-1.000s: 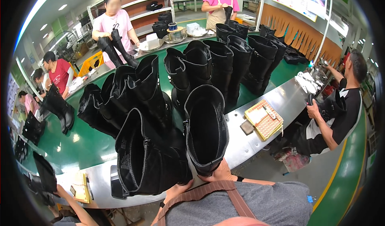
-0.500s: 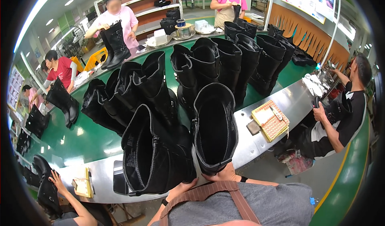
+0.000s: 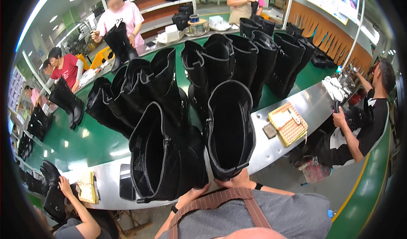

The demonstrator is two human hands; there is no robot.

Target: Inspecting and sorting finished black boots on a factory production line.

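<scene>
Two black boots (image 3: pixel 182 162) close to metal counter (image 3: pixel 265 156) edge

Extends across mid-frame as a glossy green table (image 3: pixel 97 141), supporting upright black boots (image 3: pixel 219 63) at left and centre. Continues along the near side as a metal ledge (image 3: pixel 318 107), carrying a yellow pad (image 3: pixel 87 188) and dark flat device (image 3: pixel 126 183) at lower left, orange-patterned notebook (image 3: pixel 285 128) and dark block (image 3: pixel 269 131) right of centre.

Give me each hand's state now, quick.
Left hand: at the near-left black boot; grip hidden, can't tell.
Right hand: at the near-right black boot; grip hidden, can't tell.
</scene>
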